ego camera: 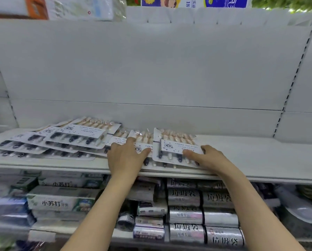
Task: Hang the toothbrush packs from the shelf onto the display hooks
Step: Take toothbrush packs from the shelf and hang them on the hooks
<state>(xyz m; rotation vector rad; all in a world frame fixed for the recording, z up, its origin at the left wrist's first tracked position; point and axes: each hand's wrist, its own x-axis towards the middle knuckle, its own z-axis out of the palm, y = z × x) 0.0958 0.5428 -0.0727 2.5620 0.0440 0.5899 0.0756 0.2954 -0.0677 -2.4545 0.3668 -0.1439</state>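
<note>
On the shelf (pixel 260 153), left hand (pixel 126 158) fingers lie flat on one toothbrush pack (pixel 142 137); right hand (pixel 208 157) fingers pinch a second pack (pixel 177 142).

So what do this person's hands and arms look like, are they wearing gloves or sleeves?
No gloves: the left hand and right hand are bare, with no ring, watch or bracelet showing. The left forearm and right forearm are bare too, right to the picture's bottom edge; no sleeve is in view.
</note>
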